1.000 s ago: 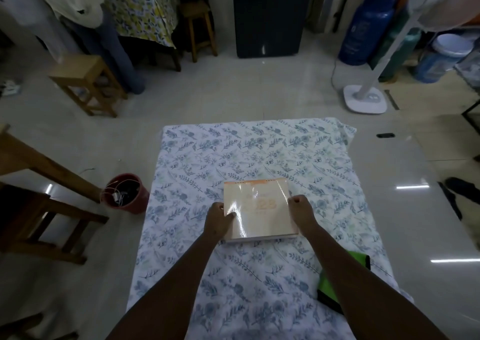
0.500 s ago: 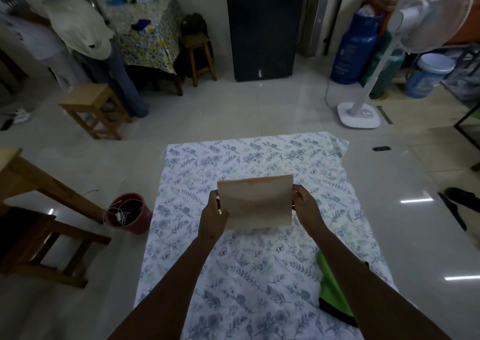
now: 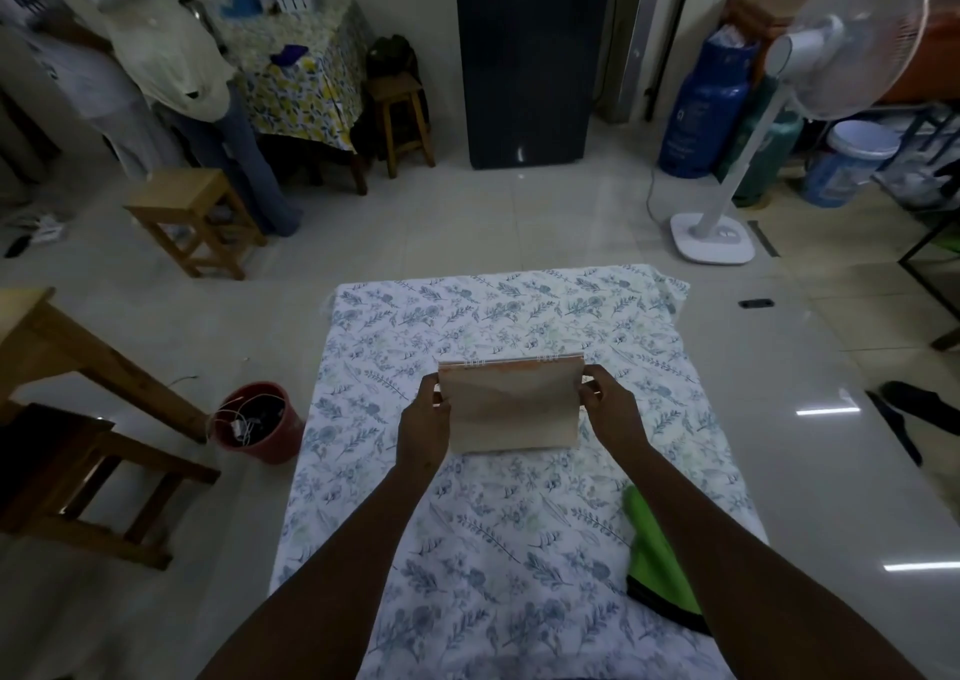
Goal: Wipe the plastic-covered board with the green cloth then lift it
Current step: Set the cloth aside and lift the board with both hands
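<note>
So the person had the tan, plastic-covered board (image 3: 511, 405) up off the floral-sheeted table (image 3: 498, 549), long axis running side to side, left hand (image 3: 426, 422) and right hand (image 3: 608, 409) fingers clamped on its short edges. The green cloth (image 3: 657, 555) lay by the right forearm.

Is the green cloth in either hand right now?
No. Both the left hand and right hand grip the board, while the green cloth lies on the floral sheet.
</note>
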`<action>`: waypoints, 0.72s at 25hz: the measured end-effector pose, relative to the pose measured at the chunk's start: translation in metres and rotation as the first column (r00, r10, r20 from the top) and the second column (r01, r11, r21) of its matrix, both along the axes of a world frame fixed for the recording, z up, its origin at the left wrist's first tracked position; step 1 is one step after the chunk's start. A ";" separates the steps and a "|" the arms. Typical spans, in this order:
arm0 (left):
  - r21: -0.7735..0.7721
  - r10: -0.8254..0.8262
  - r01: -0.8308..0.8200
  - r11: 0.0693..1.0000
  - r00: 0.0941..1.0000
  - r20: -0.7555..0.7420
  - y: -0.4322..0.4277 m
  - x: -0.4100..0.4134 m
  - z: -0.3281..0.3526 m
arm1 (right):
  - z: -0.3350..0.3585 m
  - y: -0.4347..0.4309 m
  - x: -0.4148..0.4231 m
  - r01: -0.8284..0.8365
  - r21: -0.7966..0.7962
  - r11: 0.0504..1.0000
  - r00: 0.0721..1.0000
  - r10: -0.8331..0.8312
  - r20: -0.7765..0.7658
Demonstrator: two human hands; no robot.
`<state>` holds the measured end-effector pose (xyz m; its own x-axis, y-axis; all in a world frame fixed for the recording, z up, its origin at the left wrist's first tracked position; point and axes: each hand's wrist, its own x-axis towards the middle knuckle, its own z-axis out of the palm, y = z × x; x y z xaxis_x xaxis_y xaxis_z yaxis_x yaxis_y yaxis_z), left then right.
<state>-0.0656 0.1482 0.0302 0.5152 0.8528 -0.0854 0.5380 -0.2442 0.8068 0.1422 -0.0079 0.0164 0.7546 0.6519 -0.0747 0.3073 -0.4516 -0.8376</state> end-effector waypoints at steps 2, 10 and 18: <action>0.048 0.005 -0.004 0.999 1.000 -0.011 0.011 0.008 0.007 | 0.007 0.011 0.011 -0.023 -0.024 0.999 0.999 0.024 0.022; 0.118 -0.099 0.106 0.987 0.993 -0.064 0.092 0.068 0.051 | 0.048 0.088 0.073 0.015 -0.017 1.000 0.996 -0.013 0.085; 0.099 -0.093 0.099 0.990 0.994 -0.063 0.154 0.126 0.055 | 0.053 0.156 0.118 0.056 -0.051 0.997 0.993 -0.050 0.108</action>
